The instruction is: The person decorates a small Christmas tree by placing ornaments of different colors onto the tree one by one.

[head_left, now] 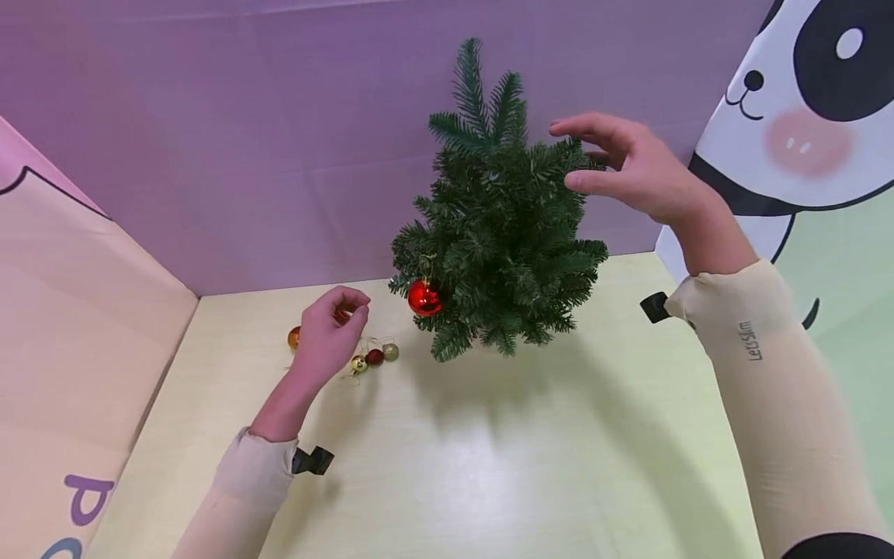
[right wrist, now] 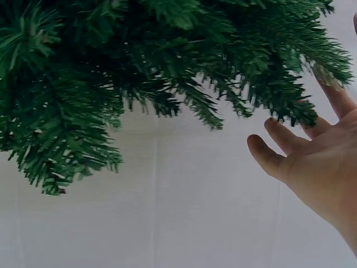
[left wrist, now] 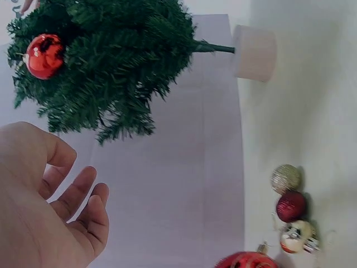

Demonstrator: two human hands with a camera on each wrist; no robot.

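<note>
A small artificial Christmas tree [head_left: 510,225] stands on the table, with a shiny red bauble [head_left: 425,298] hanging from its lower left branches. My right hand [head_left: 635,167] is beside the tree's upper right branches, fingers spread and holding nothing. The right wrist view puts those fingers right at the needle tips [right wrist: 295,111]. To the left of the hanging bauble is my left hand [head_left: 328,334], its fingers loosely bent with nothing between them. In the left wrist view, the tree's pale round base [left wrist: 256,53] shows at the end of a thin green stem.
By the left hand, several small baubles lie on the table [head_left: 461,481]: a gold one [head_left: 359,364], a dark red one [head_left: 375,357] and a glittery one [head_left: 390,352]. An orange bauble [head_left: 294,338] and a larger red bauble [left wrist: 248,261] lie nearby. A purple cloth wall [head_left: 279,155] rises behind.
</note>
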